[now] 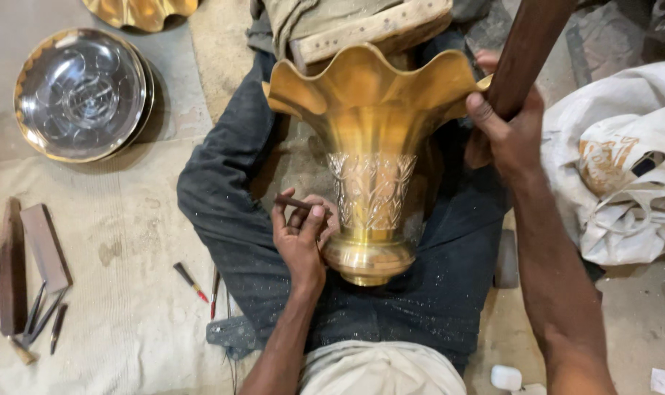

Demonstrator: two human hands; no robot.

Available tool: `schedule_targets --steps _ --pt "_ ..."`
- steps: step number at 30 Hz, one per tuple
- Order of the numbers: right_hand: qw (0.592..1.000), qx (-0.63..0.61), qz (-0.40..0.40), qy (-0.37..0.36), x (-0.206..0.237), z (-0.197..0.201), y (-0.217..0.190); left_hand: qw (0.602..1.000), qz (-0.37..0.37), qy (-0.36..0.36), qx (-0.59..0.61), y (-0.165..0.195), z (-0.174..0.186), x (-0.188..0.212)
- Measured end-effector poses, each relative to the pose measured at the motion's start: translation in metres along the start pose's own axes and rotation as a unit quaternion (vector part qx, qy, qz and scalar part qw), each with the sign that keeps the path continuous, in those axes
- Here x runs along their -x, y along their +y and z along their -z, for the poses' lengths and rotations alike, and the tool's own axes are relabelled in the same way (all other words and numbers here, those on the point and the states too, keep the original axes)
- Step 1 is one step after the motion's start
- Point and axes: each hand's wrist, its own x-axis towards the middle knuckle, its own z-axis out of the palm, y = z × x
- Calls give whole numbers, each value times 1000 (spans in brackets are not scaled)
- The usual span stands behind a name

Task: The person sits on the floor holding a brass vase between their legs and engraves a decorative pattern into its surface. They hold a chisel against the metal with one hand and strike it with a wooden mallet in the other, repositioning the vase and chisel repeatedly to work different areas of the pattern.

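A tall brass vase (369, 146) with a wavy flared rim and an engraved leaf band lies across my lap, its base toward me. My left hand (301, 232) pinches a short dark chisel (292, 202), tip set against the engraved band. My right hand (506, 132) is closed around a thick dark wooden mallet handle (526, 51), raised beside the vase's rim. A wooden block (369, 29) props the vase at its far side.
A stack of engraved metal plates (80, 91) lies at the upper left, another brass rim (138, 11) above it. Wooden blocks (29, 256) and several chisels (43, 318) rest on the cloth at left. White sacks (625, 168) are heaped at right.
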Motion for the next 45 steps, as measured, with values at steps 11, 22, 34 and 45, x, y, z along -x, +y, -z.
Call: schedule_targets --steps 11,22,34,45 --pt "985 -155 -61 41 4 -1 9 998 -42 13 -40 -12 -15 3" --pt "990 -119 -66 46 5 1 15 978 -75 58 -184 -17 -12 11" --pt "998 29 -42 44 -3 -3 -7 985 -93 89 -118 -34 -17 -7" --pt "993 114 19 13 -21 -31 -29 995 -14 96 -36 -40 -9 -24"
